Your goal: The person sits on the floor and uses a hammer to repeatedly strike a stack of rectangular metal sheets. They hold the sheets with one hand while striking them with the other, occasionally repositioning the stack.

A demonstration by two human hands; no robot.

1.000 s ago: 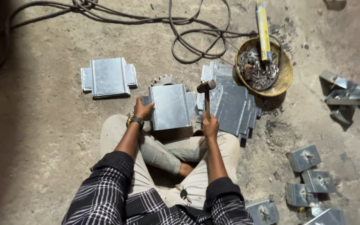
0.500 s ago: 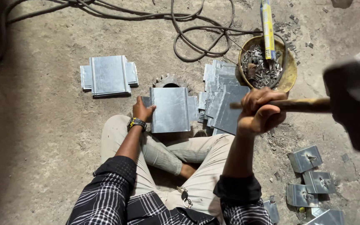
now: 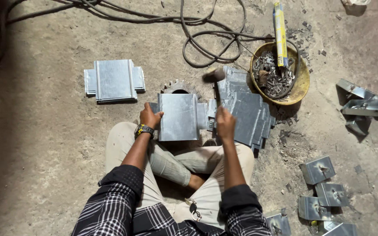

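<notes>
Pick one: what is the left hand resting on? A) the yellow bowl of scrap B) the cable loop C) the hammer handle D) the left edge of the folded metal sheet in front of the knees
D: the left hand presses on the left edge of the folded metal sheet that lies over a toothed gear, while the right hand has its grip on the hammer.

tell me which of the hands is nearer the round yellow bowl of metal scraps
Right. The right hand, gripping the hammer, is left of the round yellow bowl; the left hand is farther left, on the metal sheet.
</notes>
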